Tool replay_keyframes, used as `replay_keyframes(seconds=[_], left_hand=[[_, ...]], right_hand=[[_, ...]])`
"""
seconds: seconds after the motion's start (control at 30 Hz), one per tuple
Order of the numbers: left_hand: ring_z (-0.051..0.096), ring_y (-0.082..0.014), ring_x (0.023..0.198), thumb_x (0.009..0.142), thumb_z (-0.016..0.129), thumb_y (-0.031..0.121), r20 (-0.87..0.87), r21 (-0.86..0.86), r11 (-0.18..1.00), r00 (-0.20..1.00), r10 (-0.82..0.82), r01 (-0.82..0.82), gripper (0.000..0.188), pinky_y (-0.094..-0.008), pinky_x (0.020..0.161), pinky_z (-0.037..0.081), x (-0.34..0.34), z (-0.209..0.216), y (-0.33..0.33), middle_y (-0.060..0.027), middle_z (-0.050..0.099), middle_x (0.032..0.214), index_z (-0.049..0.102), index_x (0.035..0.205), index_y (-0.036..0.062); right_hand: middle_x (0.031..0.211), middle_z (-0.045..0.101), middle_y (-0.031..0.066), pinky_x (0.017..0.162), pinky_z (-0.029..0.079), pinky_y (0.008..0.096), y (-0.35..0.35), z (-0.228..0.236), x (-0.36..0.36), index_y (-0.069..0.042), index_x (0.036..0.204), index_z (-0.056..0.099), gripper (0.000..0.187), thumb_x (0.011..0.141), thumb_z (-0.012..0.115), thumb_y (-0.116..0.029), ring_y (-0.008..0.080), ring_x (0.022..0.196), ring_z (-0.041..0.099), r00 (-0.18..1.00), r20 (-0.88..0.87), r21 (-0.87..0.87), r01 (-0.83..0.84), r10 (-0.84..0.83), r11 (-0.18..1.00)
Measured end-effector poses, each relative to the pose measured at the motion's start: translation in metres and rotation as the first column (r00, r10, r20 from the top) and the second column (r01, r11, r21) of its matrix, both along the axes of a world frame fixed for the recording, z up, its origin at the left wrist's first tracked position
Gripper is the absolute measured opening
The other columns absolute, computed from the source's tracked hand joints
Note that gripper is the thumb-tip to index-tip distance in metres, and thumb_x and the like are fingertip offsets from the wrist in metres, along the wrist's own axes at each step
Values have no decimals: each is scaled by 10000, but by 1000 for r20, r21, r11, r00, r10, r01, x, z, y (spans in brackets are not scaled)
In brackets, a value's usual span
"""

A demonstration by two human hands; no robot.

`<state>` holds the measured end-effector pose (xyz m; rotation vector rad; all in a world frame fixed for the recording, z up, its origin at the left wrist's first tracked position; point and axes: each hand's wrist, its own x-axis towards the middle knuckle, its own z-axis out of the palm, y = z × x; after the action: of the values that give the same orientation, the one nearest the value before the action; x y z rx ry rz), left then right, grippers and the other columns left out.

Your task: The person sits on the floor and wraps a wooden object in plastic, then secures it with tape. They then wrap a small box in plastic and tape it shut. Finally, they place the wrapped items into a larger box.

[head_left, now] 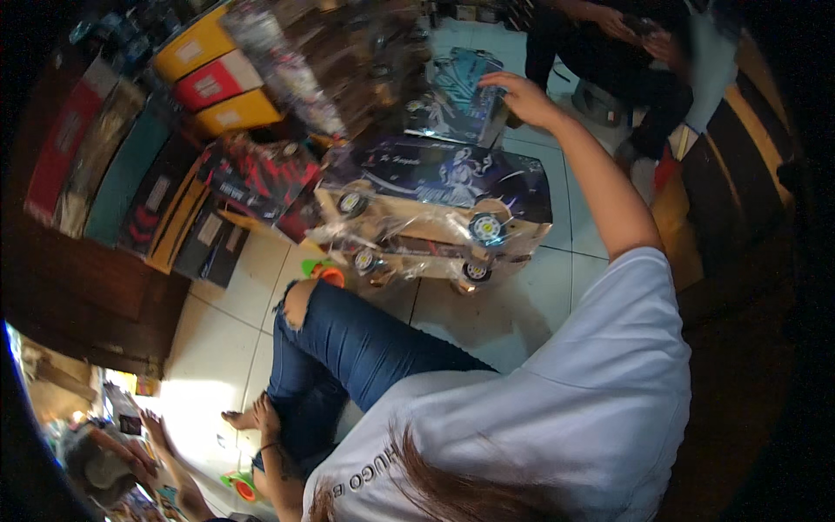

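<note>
My right hand (524,99) reaches out to the far side, its fingers stretched over the right edge of a plastic-wrapped box-shaped piece with teal print (465,83); whether it touches is unclear. Nothing shows in its fingers. Nearer lies a wooden toy truck (435,187) on its side, wrapped in clear plastic, with dark purple printed panels and wheels with pale hubs. Another wrapped toy with red and black print (265,178) leans to its left. My left hand (266,418) rests with fingers laid along my lower leg in blue jeans, holding nothing visible.
Yellow and red printed panels (219,85) and wrapped toys stand at the left by a dark wooden surface (78,296). A small orange and green object (329,274) lies on the tiled floor (235,304). One person (609,43) sits far right; another person (174,474) is lower left.
</note>
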<state>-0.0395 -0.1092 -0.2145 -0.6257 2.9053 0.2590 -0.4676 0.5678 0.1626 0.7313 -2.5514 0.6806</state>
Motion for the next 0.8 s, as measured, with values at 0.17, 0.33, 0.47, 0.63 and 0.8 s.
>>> replay_keyframes(seconds=[0.17, 0.33, 0.47, 0.63, 0.8], left_hand=[[417, -413, 1224, 988, 289, 312, 105, -69, 976, 971, 213, -206, 460, -486, 1045, 316, 1, 5, -17, -264, 497, 1259, 491, 1240, -14], [218, -329, 1375, 935, 391, 331, -321, 299, 780, 712, 625, -550, 541, -467, 1120, 162, -5, 5, -27, -182, 211, 1477, 255, 1423, 139], [174, -291, 1407, 904, 448, 342, -482, 476, 703, 511, 712, -529, 636, -453, 1140, 125, -9, -4, -36, -149, 140, 1524, 194, 1464, 180], [263, -279, 1337, 879, 490, 351, -532, 378, 724, 504, 680, -577, 592, -437, 1114, 184, -12, 5, -22, -149, 250, 1424, 279, 1385, 130], [353, -268, 1266, 854, 533, 360, -606, 271, 795, 545, 579, -543, 559, -421, 1088, 243, -19, 2, 4, -150, 360, 1324, 363, 1307, 80]], right_hand=[[1308, 530, 109, 1068, 352, 384, 27, -67, -48, -69, 1178, 605, 470, 788, 413, 111, 261, 1280, 440, 916, 194, 126, -377, 350, 918], [1181, 634, 85, 952, 436, 326, 108, -94, -80, -65, 1152, 617, 382, 822, 464, 51, 205, 1099, 582, 980, -165, -696, -39, -107, 717], [1300, 549, 68, 1027, 375, 345, 126, -169, -92, -89, 1289, 526, 516, 804, 436, 63, 215, 1212, 493, 947, 304, -807, 313, -102, 501], [1349, 501, 106, 1029, 362, 363, 72, -261, -118, -114, 1357, 459, 565, 809, 449, 26, 265, 1246, 463, 986, 97, -528, 169, -138, 832], [1312, 523, 146, 983, 396, 343, 58, -273, -120, -77, 1324, 476, 450, 876, 516, -83, 239, 1209, 489, 890, 451, -821, 444, -70, 357]])
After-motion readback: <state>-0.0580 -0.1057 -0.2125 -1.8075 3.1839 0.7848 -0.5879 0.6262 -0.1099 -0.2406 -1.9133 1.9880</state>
